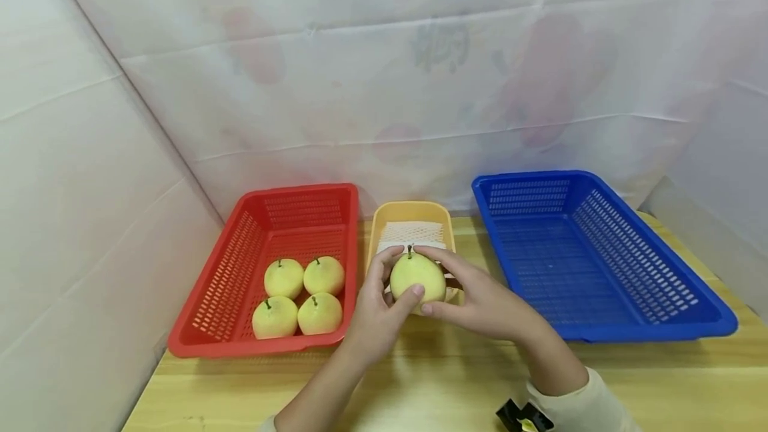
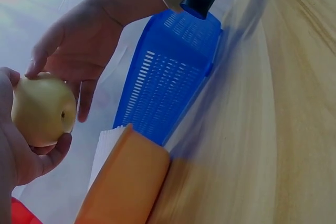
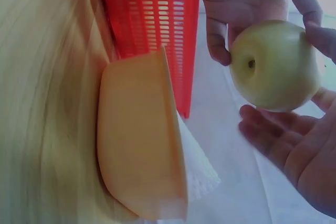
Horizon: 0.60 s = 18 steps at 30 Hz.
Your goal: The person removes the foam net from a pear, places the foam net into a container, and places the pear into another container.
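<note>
A yellow-green pear (image 1: 409,273) is held up between both hands, stem upward, over the near end of the small yellow basket. My left hand (image 1: 377,315) grips its left side, with the thumb across the front. On the other side, my right hand (image 1: 483,299) holds it with the index finger near the stem and the thumb low on the right. The pear's underside shows in the right wrist view, where the pear (image 3: 283,69) has right-hand fingers loosely spread beneath it. White foam netting (image 1: 414,232) lies in the yellow basket (image 1: 410,208), partly hidden by the hands.
To the left, a red basket (image 1: 264,350) contains several pears (image 1: 284,278) grouped toward its near right side. A blue basket (image 1: 600,332) with slotted walls stands at the right. All rest on a wooden table (image 1: 432,385), with a pale cloth (image 1: 384,85) hanging behind.
</note>
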{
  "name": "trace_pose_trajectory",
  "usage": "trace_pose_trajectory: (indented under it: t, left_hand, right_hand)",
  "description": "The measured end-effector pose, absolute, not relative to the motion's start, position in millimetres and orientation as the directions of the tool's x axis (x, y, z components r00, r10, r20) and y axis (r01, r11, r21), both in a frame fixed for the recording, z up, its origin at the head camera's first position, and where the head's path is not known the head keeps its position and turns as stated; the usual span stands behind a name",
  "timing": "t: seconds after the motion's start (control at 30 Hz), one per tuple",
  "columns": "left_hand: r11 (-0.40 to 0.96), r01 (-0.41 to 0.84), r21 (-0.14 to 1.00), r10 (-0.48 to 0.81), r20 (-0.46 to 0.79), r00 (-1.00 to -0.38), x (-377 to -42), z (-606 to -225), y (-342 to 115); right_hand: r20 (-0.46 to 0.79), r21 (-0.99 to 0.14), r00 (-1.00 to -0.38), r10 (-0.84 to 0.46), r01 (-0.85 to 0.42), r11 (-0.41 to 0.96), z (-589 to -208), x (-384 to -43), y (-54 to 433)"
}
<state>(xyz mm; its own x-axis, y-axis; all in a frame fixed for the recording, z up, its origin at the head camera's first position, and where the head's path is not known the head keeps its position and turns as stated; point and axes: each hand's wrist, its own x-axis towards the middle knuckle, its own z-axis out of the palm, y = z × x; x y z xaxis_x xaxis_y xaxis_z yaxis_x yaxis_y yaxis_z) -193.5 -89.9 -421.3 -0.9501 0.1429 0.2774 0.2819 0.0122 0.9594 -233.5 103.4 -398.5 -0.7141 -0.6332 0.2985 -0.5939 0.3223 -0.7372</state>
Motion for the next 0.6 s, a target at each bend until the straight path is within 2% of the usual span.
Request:
trace_pose_trajectory:
  t: [0.2, 0.4, 0.6]
  left_hand:
    - [0.082, 0.304, 0.949, 0.160, 0.289, -0.944, -193.2, -411.8, -98.0]
    - [0.282, 0.315, 0.906, 0.129, 0.289, -0.948, -189.7, -394.5, -116.7]
    - [0.366, 0.260, 0.894, 0.041, 0.263, -0.964, -184.0, -384.0, -139.6]
  right_hand:
    - [0.365, -0.782, -0.731, -0.577, -0.577, 0.237, -403.4, -235.3, 93.0]
    - [0.479, -0.728, -0.723, -0.498, -0.644, 0.234, -404.0, -232.2, 74.4]
    - [0.506, -0.689, -0.709, -0.492, -0.675, 0.264, -396.6, -230.3, 40.6]
